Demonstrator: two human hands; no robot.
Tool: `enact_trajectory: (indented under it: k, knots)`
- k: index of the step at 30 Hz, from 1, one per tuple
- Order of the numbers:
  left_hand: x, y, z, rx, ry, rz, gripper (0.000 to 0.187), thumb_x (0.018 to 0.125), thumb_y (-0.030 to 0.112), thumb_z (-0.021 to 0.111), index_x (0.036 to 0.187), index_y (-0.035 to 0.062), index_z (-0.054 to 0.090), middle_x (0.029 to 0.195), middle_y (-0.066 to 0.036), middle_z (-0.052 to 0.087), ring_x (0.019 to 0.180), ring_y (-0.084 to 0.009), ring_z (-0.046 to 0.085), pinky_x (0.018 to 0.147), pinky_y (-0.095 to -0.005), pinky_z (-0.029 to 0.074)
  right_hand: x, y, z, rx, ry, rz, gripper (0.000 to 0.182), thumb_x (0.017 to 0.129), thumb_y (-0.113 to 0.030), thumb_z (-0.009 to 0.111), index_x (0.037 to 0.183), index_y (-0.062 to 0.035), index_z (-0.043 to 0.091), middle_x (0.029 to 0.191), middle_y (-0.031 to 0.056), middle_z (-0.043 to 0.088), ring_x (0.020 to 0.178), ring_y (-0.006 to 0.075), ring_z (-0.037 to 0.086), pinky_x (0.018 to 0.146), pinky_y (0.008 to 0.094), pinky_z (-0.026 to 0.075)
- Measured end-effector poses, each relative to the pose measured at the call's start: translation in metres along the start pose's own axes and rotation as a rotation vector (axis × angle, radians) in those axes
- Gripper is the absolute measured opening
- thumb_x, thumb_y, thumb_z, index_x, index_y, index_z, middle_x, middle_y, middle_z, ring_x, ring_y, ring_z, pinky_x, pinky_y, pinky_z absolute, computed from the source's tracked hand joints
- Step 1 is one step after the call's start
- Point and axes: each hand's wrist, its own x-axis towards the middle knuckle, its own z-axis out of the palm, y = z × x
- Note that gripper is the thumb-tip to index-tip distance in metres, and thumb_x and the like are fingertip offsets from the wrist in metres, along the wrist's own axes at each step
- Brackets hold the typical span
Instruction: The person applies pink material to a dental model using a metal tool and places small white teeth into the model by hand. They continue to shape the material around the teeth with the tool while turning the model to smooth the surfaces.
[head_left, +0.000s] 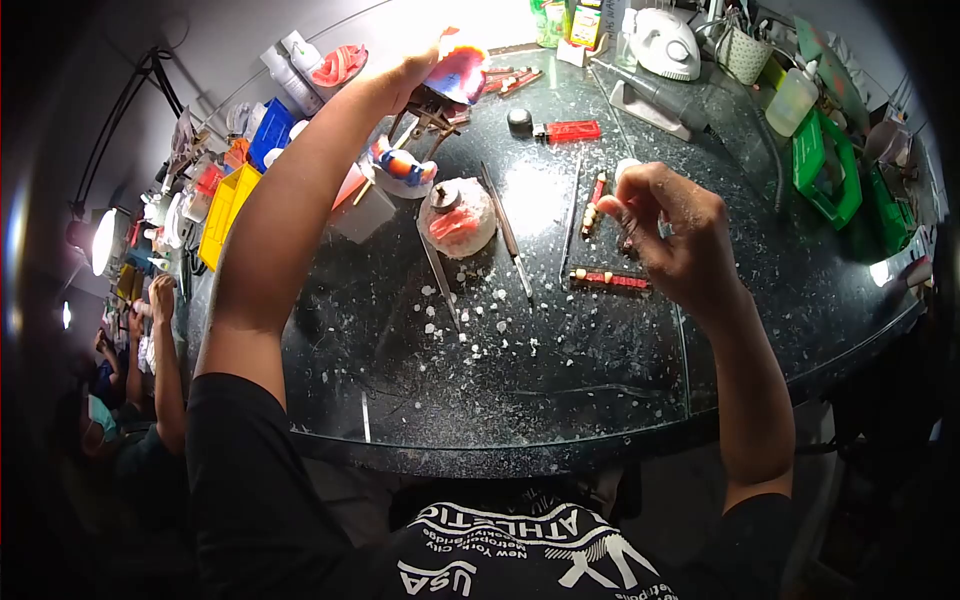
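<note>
My left hand (405, 78) is stretched far across the dark speckled bench (560, 360), gripping a red and blue bowl-like object (458, 72) at the far edge. My right hand (668, 232) hovers over the bench with fingers pinched together on something small; what it pinches is too small to tell. Just below it lies a red strip of small teeth (608, 280), and another strip (594, 204) lies to its left. A white plaster model with pink wax (457, 217) sits mid-bench.
Thin metal tools (505, 230) lie beside the plaster model, with white crumbs scattered below. A red-handled tool (566, 131), a white mask-shaped object (664, 43), green trays (826, 165), yellow and blue bins (228, 207) ring the bench. Another person (150, 390) sits at left.
</note>
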Motion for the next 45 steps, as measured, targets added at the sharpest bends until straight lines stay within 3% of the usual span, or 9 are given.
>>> enact_trajectory:
  k: [8,16,20,24,25,29,37,42,45]
  knots:
    - [-0.007,0.005,0.002,0.096,-0.036,-0.066,0.059,0.087,0.062,0.041,0.119,0.0126,0.05,0.092,-0.015,0.067,0.067,-0.0209,0.067,0.06,-0.036,0.056,0.002,0.001,-0.006,-0.178,-0.029,-0.074,0.012,0.083,-0.005,0.068,0.074,-0.0046,0.06,0.061,0.0039,0.056,0.051,0.0175,0.054,0.053,0.0286,0.044]
    - [-0.002,0.003,0.004,0.088,-0.052,-0.078,0.052,0.091,0.057,0.039,0.122,0.0163,0.049,0.09,-0.015,0.066,0.064,-0.0193,0.066,0.058,-0.0355,0.055,0.002,0.001,0.0,-0.053,0.016,0.028,0.012,0.08,0.006,0.063,0.09,-0.0017,0.061,0.083,0.0106,0.061,0.067,0.0214,0.065,0.059,0.0304,0.052]
    - [-0.01,0.006,0.006,0.042,-0.014,-0.046,0.043,0.095,0.048,0.035,0.111,0.0115,0.053,0.083,-0.014,0.064,0.062,-0.0206,0.063,0.054,-0.0368,0.054,0.002,0.004,0.001,-0.009,-0.005,0.034,0.011,0.081,0.006,0.062,0.09,-0.001,0.062,0.08,0.0111,0.061,0.065,0.019,0.064,0.056,0.0296,0.05]
    - [-0.014,-0.011,-0.03,-0.181,-0.333,0.221,0.028,0.095,0.027,0.035,0.089,0.0051,0.051,0.069,-0.011,0.055,0.059,-0.0235,0.055,0.05,-0.0375,0.05,0.003,-0.001,-0.005,0.011,-0.035,0.177,0.006,0.082,0.002,0.066,0.085,-0.0022,0.063,0.073,0.008,0.06,0.06,0.0126,0.059,0.051,0.0264,0.044]
    - [-0.015,-0.02,-0.044,-0.343,-0.419,0.219,0.031,0.094,0.033,0.039,0.09,0.0055,0.053,0.07,-0.012,0.057,0.059,-0.024,0.057,0.053,-0.0376,0.051,0.002,0.001,-0.007,-0.016,-0.051,0.2,0.006,0.081,0.0,0.067,0.084,-0.0026,0.062,0.07,0.0067,0.059,0.058,0.0108,0.057,0.05,0.0254,0.042]
    - [-0.064,-0.054,-0.067,-0.589,-0.095,0.091,0.051,0.092,0.047,0.034,0.081,0.0033,0.057,0.07,-0.013,0.058,0.064,-0.027,0.058,0.059,-0.0397,0.05,0.002,0.002,-0.005,-0.037,-0.054,0.147,0.013,0.079,-0.004,0.073,0.078,-0.0041,0.06,0.066,0.0018,0.056,0.053,0.0065,0.048,0.048,0.0236,0.037]
    - [-0.109,-0.128,-0.11,-0.866,-0.557,0.449,0.065,0.093,0.058,0.032,0.091,-0.0019,0.057,0.074,-0.013,0.059,0.072,-0.0269,0.059,0.072,-0.0338,0.049,-0.003,0.015,0.007,-0.055,-0.009,0.105,0.009,0.081,-0.004,0.072,0.079,-0.0015,0.064,0.063,0.0015,0.051,0.053,0.0056,0.041,0.049,0.0249,0.033]
    - [-0.14,-0.169,-0.124,-0.966,-0.35,0.438,0.063,0.094,0.056,0.032,0.092,-0.002,0.058,0.081,-0.013,0.06,0.078,-0.0279,0.06,0.075,-0.0356,0.05,-0.009,0.004,0.02,0.046,0.009,0.303,0.008,0.083,-0.004,0.071,0.08,-0.0021,0.063,0.068,-0.0051,0.057,0.061,0.0008,0.051,0.055,0.017,0.039]
    - [-0.166,-0.178,-0.12,-1.039,-0.104,0.486,0.057,0.095,0.046,0.035,0.071,0.0012,0.061,0.071,-0.015,0.062,0.07,-0.0295,0.062,0.071,-0.0374,0.05,-0.011,-0.003,0.028,0.095,0.018,0.36,0.01,0.083,-0.005,0.071,0.081,-0.0024,0.062,0.068,-0.0047,0.057,0.059,0.0003,0.049,0.053,0.0175,0.038]
